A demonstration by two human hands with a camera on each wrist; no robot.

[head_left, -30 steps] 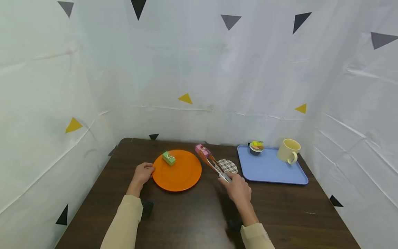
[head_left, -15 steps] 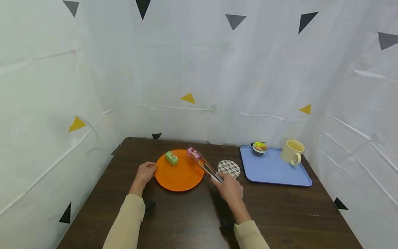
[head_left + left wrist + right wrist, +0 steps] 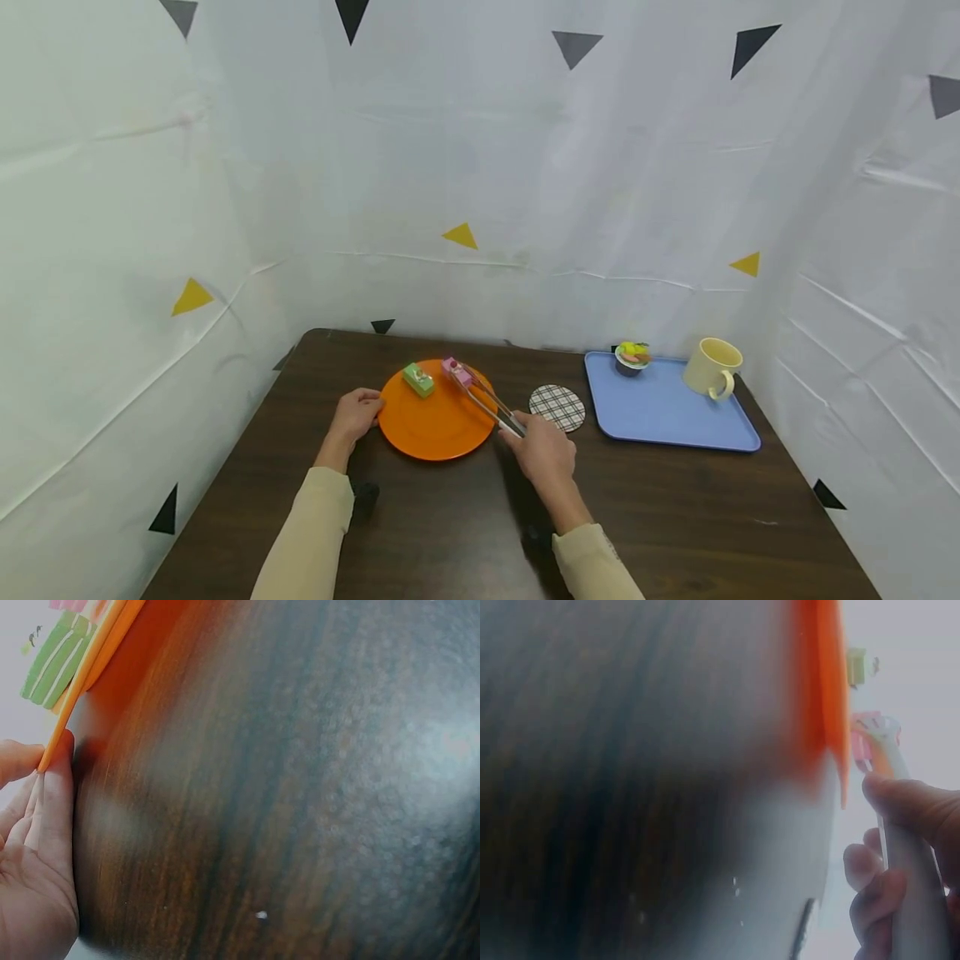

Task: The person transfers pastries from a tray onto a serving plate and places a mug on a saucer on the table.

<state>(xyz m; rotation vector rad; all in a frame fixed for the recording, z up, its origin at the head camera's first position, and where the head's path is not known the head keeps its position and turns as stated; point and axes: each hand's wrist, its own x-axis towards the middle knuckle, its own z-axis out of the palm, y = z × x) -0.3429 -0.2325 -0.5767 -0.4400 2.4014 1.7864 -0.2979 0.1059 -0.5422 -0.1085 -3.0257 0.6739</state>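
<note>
While left hand (image 3: 357, 414) pinches the orange plate (image 3: 435, 429) by its rim, right hand (image 3: 546, 450) grips tongs (image 3: 917, 907) holding the pink cake (image 3: 454, 369), between and beyond both hands.

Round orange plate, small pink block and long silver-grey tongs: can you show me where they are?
Round orange plate (image 3: 436, 429): head view, bare part nearest the person.
Small pink block (image 3: 461, 377): head view, its middle.
Long silver-grey tongs (image 3: 911, 859): right wrist view, the handle.

- Round orange plate (image 3: 435, 429): face up
- Pink rectangular block (image 3: 453, 368): over plate's far part, contact unclear
- Silver metal tongs (image 3: 512, 425): slanted, tips around block
</note>
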